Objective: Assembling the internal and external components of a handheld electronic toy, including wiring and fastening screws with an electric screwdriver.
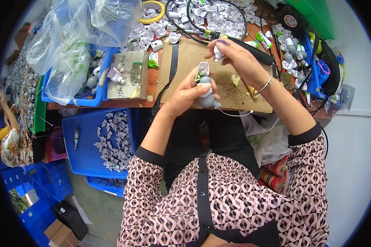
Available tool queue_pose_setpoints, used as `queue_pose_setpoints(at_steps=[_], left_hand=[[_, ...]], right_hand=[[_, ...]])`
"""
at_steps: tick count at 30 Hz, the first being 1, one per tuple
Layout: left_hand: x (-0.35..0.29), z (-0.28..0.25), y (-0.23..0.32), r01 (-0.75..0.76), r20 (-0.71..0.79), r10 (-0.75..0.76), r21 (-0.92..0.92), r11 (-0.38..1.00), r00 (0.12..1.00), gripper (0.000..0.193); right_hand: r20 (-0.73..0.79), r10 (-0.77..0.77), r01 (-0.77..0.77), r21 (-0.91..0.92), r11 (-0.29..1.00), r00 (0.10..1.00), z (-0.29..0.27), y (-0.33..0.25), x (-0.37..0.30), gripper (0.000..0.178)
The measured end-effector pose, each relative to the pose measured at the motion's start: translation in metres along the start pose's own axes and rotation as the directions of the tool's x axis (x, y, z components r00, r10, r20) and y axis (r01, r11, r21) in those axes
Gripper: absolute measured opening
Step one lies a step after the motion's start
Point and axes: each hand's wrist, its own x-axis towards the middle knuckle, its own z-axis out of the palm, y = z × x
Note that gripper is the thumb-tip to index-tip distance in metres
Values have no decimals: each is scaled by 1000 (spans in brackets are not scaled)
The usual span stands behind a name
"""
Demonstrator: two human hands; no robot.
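My left hand [185,95] grips a grey and white rounded plastic part [206,95] with a small green circuit board [202,70] sticking up from it, held over the near edge of the cardboard sheet [189,53]. My right hand [235,57] holds a black soldering iron [251,48] and pinches a small white plastic piece [218,52] just above the board. A thin white wire [235,114] trails from the grey part. A bangle circles my right wrist.
Several white plastic parts [185,16] lie heaped at the table's far side beside a yellow tape roll [152,10]. Clear plastic bags [70,45] cover a blue bin at left. A blue tray [86,152] of white pieces sits on the floor. Another person [12,144] sits far left.
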Motion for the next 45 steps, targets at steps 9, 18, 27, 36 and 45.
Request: queue_pose_setpoints(at_steps=[9,18,27,36,45], left_hand=[[0,0,5,-3,-14,2,-101,995,1000,46],[0,0,4,-4,8,4,-31,1000,1000,43],[2,3,4,-22,5,22,63,998,1000,45],[-2,0,8,35,43,-34,-10,999,998,43],[0,-2,9,43,87,-39,-38,998,995,43]], right_hand=[[138,-128,146,-131,980,982,-8,-11,-8,22],[249,-490,502,-709,495,835,4,-15,-7,13],[460,-487,629,-728,271,742,4,-16,-3,11],[670,-354,745,-652,140,653,-8,-35,14,8],[745,-179,765,-638,92,643,-7,-44,18,11]])
